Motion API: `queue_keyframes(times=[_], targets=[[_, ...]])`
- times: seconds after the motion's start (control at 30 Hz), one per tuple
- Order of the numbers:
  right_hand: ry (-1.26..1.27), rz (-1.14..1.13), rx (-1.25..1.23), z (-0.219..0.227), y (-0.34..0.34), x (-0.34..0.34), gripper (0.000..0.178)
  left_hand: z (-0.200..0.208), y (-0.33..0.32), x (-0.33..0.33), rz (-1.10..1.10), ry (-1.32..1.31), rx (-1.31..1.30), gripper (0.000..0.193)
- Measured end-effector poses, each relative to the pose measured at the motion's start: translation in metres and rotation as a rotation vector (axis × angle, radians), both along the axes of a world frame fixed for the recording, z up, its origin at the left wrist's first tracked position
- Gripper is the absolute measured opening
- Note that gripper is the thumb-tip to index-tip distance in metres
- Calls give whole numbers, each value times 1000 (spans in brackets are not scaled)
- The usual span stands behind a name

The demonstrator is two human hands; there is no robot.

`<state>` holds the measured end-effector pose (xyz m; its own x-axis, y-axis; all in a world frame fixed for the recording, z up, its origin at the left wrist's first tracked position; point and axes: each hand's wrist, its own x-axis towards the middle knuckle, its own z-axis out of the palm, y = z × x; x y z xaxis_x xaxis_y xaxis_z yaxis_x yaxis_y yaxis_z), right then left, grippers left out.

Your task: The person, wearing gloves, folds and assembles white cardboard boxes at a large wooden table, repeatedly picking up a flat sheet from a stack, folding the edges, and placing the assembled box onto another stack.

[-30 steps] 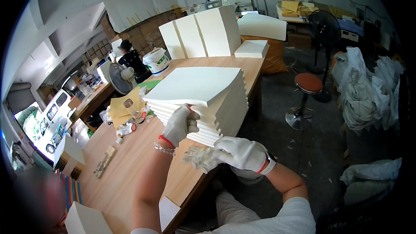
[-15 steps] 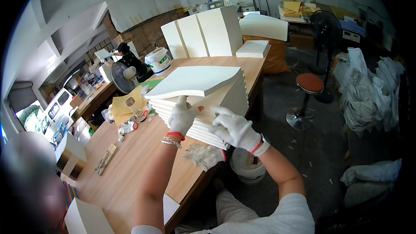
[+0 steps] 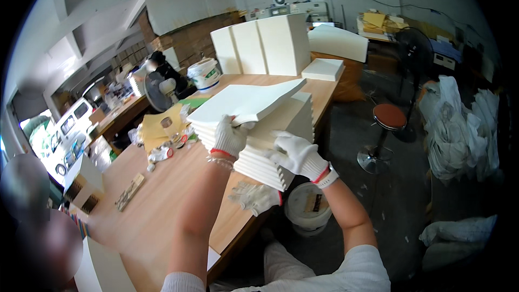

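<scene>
Atop the tall cream-white stack of paper blocks (image 3: 290,119), the broad bendy white paper slab (image 3: 243,100) has shifted leftward. The white-gloved left hand (image 3: 230,135) pinches its near edge; the white-gloved right hand (image 3: 298,154) is loosely open. One-sided support could let it slip.

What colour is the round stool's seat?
The stool's seat is reddish-brown, seen best in the head view.

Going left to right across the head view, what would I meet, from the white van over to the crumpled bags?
White boxy van, narrow pale oblong block, white-gloved left hand, white-gloved right hand, round reddish-brown stool with a shiny metal base, heap of crumpled whitish bags.
</scene>
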<state>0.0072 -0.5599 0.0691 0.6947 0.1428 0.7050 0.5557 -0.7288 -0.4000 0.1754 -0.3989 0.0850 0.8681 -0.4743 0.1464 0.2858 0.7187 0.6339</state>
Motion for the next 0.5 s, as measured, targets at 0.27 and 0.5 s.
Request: queue_keyframes(times=[0.27, 0.5], targets=[[486, 831, 824, -47, 108, -30, 31, 35, 108, -52, 174, 205, -1, 18], [1059, 862, 1169, -91, 133, 49, 50, -40, 316, -156, 167, 380, 158, 42]])
